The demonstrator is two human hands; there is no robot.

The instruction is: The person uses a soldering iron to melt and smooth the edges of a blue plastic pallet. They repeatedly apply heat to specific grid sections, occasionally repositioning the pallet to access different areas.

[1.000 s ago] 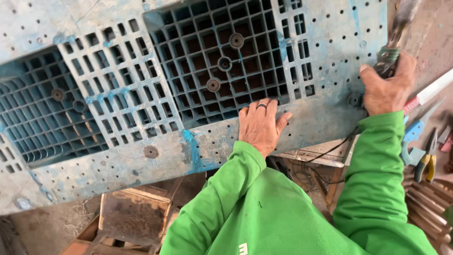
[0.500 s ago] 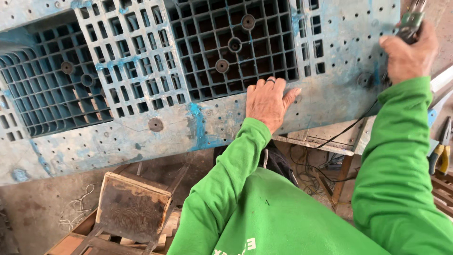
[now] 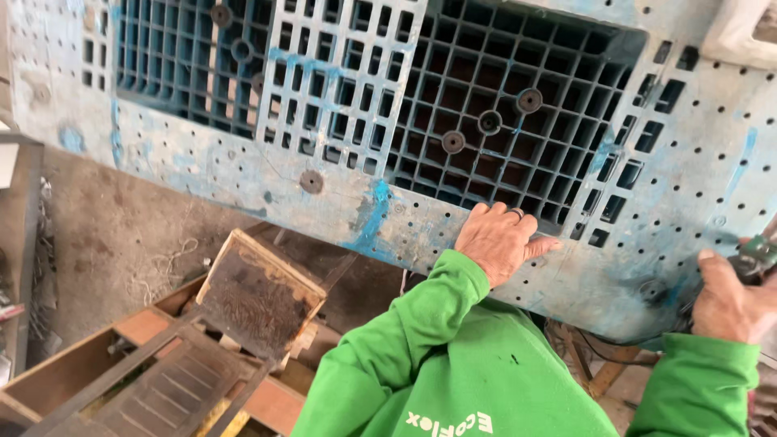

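We lean over one large blue plastic pallet (image 3: pixel 267 174), worn pale and dusty, which fills the upper part of the view and tilts down to the right. It shows two deep grid recesses: in the right one we count three round bosses (image 3: pixel 489 122) in a slanting row, and in the left one three more can be made out, partly cut off by the top edge. One single round boss (image 3: pixel 311 181) sits on the flat rim below the slatted band between the recesses.

Our left hand (image 3: pixel 503 241) lies flat and unclenched on the pallet's lower rim, fingers spread, one ring on a finger. Our right hand (image 3: pixel 731 301) is clenched around a dark green tool (image 3: pixel 756 256) at the right edge, pressed close to the pallet. Both sleeves are green. Below left stands one wooden frame (image 3: pixel 257 291).
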